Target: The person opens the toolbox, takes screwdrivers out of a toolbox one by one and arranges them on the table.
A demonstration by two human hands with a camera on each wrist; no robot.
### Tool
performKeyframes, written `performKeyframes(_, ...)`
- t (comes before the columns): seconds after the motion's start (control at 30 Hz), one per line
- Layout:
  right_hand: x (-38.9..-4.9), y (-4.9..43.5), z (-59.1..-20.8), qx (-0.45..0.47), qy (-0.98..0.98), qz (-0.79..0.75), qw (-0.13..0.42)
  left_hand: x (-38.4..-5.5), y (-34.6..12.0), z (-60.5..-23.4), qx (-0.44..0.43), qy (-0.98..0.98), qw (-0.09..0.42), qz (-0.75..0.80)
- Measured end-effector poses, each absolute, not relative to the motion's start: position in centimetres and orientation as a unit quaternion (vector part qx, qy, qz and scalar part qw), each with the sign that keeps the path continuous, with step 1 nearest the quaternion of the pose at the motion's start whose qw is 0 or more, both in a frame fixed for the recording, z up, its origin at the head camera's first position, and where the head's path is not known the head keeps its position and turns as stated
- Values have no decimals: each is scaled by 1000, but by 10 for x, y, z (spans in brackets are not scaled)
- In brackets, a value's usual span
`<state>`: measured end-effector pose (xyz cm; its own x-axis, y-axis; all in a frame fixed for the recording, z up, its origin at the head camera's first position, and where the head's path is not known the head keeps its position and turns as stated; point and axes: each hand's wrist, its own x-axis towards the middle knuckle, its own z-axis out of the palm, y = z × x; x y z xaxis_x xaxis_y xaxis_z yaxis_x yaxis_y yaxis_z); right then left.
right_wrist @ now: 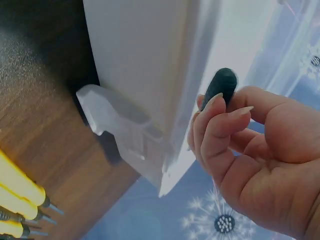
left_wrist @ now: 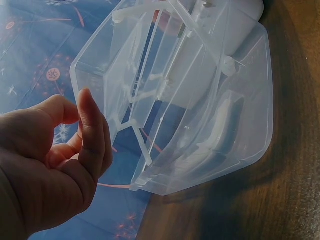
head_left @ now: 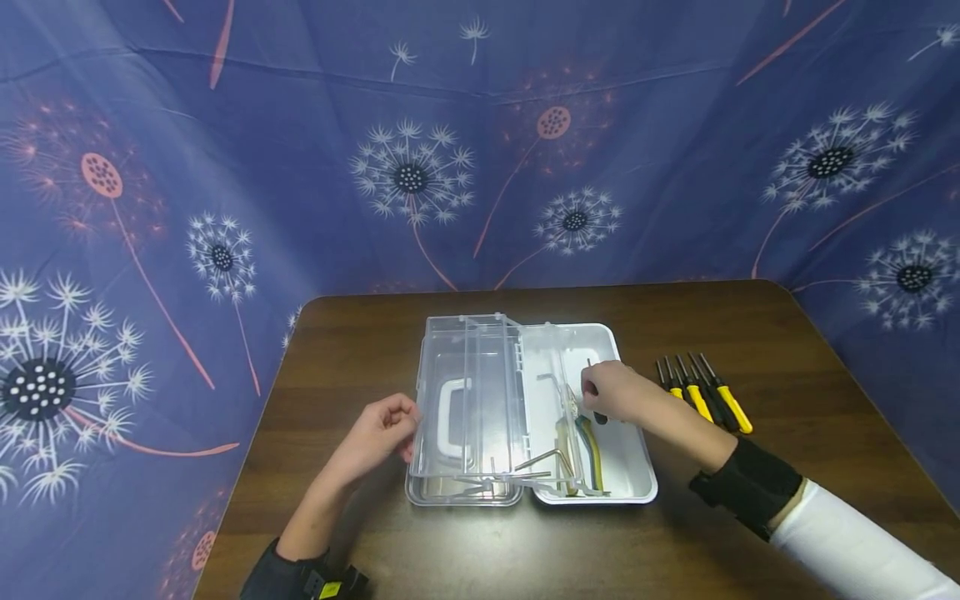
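Note:
Between my hands stands an opened plastic toolbox, its white base (head_left: 637,479) on the right and its clear lid (head_left: 441,500) folded out to the left. My right hand (head_left: 618,392) is over the base and pinches a small screwdriver with a dark handle (right_wrist: 220,85); its thin shaft shows just above the fingers in the head view. Pliers with yellow-green handles (head_left: 592,454) lie in the base. Bent hex keys (head_left: 542,458) show near the clear trays (head_left: 487,400). My left hand (left_wrist: 65,155), fingers loosely bent and holding nothing, is beside the lid's left edge.
Several yellow-and-black screwdrivers (head_left: 731,404) lie in a row on the wooden table (head_left: 360,333), right of the toolbox. A clear latch (right_wrist: 110,107) sticks out from the base's side. Behind the table hangs a blue cloth (head_left: 315,167) with dandelion prints.

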<state>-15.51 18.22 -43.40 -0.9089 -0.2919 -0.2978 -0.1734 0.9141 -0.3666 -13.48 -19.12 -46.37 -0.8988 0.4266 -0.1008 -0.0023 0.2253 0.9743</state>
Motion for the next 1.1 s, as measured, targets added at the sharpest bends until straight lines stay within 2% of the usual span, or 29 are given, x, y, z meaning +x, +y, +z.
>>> performKeyframes(0.17, -155, 190, -428, -135, 968, -165, 130, -135, -191, -465, 141, 760, 174, 610)
performKeyframes(0.43, -148, 209, -424, -129, 972, -164, 106, -135, -190, -465, 143, 763, 172, 607)
performKeyframes(0.7, -140, 239, -420, -137, 972, -181, 58, -137, -191, -464, 145, 767, 171, 601)
performKeyframes(0.87, -136, 261, -420, -131, 973, -182, 54, -138, -191, -464, 142, 765, 173, 604)
performKeyframes(1.1, -130, 291, -424, -115, 972, -189, 77, -136, -190, -465, 134, 769, 170, 601)
